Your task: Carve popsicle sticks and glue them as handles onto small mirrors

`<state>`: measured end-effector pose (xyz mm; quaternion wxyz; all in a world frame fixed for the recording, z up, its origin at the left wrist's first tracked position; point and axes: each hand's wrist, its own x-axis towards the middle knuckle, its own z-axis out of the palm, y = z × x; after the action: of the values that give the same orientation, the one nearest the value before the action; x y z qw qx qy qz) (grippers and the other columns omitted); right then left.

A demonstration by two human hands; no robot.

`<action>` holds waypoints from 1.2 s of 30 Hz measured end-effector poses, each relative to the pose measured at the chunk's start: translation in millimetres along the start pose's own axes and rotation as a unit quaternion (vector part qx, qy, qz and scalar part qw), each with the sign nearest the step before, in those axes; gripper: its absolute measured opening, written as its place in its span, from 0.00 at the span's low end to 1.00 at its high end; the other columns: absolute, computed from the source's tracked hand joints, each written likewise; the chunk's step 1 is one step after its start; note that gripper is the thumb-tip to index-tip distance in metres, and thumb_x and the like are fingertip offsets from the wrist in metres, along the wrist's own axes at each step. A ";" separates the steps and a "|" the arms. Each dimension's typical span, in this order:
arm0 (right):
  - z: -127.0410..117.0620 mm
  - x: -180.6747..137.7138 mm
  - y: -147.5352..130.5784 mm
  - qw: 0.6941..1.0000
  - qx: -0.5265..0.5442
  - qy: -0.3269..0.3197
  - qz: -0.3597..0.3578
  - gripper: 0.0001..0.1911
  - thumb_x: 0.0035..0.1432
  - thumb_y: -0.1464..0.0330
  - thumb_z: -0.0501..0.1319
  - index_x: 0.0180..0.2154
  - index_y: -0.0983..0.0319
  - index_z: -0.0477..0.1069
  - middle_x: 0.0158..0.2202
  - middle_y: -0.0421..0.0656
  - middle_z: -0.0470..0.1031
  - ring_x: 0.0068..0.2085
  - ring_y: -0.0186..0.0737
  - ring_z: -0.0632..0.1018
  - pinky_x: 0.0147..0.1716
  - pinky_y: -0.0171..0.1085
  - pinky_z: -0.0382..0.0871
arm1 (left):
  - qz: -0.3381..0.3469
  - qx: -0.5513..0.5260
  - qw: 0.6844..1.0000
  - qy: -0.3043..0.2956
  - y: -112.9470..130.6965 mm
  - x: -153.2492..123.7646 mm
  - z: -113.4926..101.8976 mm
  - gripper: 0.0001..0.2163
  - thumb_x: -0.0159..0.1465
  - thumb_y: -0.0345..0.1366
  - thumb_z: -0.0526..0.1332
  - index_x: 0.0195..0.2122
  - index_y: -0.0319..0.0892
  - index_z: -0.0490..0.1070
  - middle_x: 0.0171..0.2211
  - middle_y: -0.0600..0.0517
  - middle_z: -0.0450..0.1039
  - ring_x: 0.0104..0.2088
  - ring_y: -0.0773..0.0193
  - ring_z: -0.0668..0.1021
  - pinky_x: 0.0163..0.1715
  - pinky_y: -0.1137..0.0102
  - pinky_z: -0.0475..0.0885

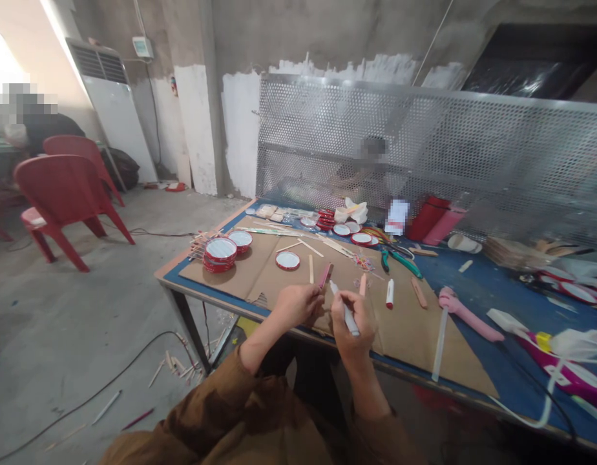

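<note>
My left hand (298,305) is closed on a flat pink-painted wooden stick (324,276), held above the cardboard sheet (260,271) near the table's front edge. My right hand (349,323) grips a white marker pen (345,311), its tip pointing up toward the stick's lower end. Both hands sit close together over the cardboard. Brown sleeves cover both forearms.
On the cardboard lie red-rimmed round lids (221,252), loose wooden sticks (311,268), a second marker with a red cap (389,294) and green-handled pliers (400,259). A pink glue gun (466,316) lies to the right. A perforated metal screen (424,155) backs the table. Red chairs (61,194) stand left.
</note>
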<state>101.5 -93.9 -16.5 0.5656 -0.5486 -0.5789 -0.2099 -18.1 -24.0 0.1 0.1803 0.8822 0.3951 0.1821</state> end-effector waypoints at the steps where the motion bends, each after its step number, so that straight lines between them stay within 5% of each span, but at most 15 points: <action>1: 0.0 0.6 -0.4 1.000 -0.004 -0.001 -0.005 0.04 0.57 0.70 0.56 0.34 0.62 0.69 0.27 0.41 0.74 0.28 0.34 0.74 0.31 0.34 0.69 | 0.000 0.001 1.000 0.000 -0.4 0.0 0.5 0.11 0.64 0.40 0.51 0.35 0.45 0.72 0.33 0.51 0.78 0.35 0.62 0.77 0.27 0.75 0.60; 23: -2.2 2.3 -3.7 0.999 -0.014 -0.006 -0.037 0.03 0.56 0.71 0.56 0.31 0.61 0.68 0.25 0.39 0.73 0.26 0.33 0.73 0.28 0.32 0.68 | -0.001 -0.016 1.000 -0.003 3.0 -2.5 -3.3 0.10 0.64 0.39 0.51 0.35 0.45 0.72 0.32 0.52 0.77 0.34 0.63 0.77 0.28 0.75 0.61; 36: -0.3 -11.8 8.7 0.995 0.069 0.024 0.061 0.07 0.60 0.68 0.55 0.39 0.62 0.68 0.26 0.39 0.73 0.22 0.31 0.73 0.29 0.34 0.69 | -0.009 -0.037 0.999 0.008 2.0 -8.6 -2.6 0.10 0.64 0.39 0.52 0.33 0.46 0.72 0.30 0.54 0.76 0.31 0.65 0.75 0.27 0.76 0.59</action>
<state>106.3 -96.1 -30.2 0.6278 -0.5369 -0.5439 -0.1476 -23.4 -31.3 1.8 0.2114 0.8697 0.3978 0.2015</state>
